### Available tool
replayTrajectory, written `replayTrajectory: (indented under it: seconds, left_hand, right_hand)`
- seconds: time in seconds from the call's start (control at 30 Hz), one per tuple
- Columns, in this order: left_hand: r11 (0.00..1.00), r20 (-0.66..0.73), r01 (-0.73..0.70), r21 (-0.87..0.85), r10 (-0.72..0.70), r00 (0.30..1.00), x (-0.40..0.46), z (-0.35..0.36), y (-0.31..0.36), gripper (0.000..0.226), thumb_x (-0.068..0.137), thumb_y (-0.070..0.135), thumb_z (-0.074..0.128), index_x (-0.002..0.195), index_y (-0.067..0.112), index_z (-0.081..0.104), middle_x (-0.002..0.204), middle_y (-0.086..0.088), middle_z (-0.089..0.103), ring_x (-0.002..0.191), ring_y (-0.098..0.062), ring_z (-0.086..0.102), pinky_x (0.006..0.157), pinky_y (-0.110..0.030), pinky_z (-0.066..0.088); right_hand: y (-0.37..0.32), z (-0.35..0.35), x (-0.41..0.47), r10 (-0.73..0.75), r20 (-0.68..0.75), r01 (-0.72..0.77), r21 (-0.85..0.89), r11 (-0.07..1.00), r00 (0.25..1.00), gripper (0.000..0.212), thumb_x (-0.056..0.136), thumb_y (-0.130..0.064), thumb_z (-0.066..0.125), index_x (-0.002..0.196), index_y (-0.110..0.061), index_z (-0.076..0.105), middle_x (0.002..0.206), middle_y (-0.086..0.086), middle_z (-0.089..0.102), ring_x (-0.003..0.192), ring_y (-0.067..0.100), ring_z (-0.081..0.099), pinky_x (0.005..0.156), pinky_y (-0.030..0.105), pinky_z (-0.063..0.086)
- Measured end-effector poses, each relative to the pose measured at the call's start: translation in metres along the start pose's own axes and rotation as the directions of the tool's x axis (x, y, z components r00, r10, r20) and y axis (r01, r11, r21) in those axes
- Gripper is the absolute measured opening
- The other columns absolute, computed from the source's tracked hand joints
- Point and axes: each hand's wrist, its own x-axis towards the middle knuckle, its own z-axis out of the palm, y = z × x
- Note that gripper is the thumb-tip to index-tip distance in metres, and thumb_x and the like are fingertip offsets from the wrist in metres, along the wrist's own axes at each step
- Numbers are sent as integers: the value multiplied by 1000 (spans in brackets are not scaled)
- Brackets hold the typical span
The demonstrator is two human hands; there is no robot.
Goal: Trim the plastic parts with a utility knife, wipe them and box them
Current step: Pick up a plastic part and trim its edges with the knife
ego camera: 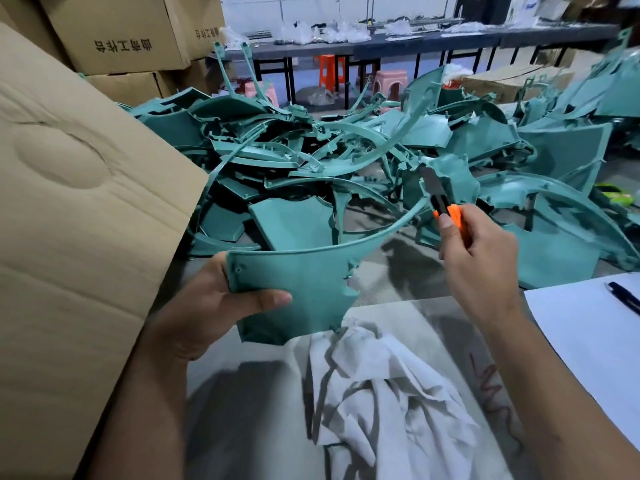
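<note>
There is a single view, from a camera on the person's head, looking forward and steeply down. It sits close over the desk (408,317), so both forearms rise from the bottom edge, the left hand (207,306) at about 8 o'clock of centre and the right hand (481,261) at about 3 o'clock. The wide lens bends the edges: a cardboard flap (79,202) fills 9 o'clock, very near. Toward 12 o'clock the view reaches far across the room to a long bench (433,39). No second view shares the scene.
</note>
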Motion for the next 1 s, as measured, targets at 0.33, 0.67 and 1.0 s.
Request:
replayTrajectory:
  seconds: [0.33, 0.67, 1.0]
  left_hand:
    - [997, -174, 33, -65, -44, 984, 9, 12, -10, 36, 71, 7, 76, 108, 8, 75, 104, -13, 78, 94, -30, 76, 71, -31, 61]
    - [999, -10, 23, -46, -23, 1000, 2, -3, -7, 40, 70, 9, 79, 104, 29, 80, 108, -6, 78, 101, -23, 75, 78, -28, 60]
    - [936, -268, 25, -351, -126, 955, 11, 8, -11, 41, 68, 14, 83, 108, 13, 75, 111, -15, 76, 97, -33, 75, 68, -38, 62]
  right_hand:
    - [-39, 15, -26, -367, 363, 291, 249, 924, 856, 24, 107, -23, 54, 85, -14, 56, 66, -7, 53, 56, 11, 52, 54, 20, 35]
    - [-4, 0, -4, -66, 110, 69, -22, 997, 992, 33, 107, -29, 55, 75, -21, 49, 59, -4, 48, 53, 10, 39, 49, 23, 27]
    - [-9, 3, -6, 23, -1, -23, -36, 999, 1000, 28, 106, -28, 57, 80, -18, 54, 61, 4, 56, 56, 23, 48, 52, 34, 35]
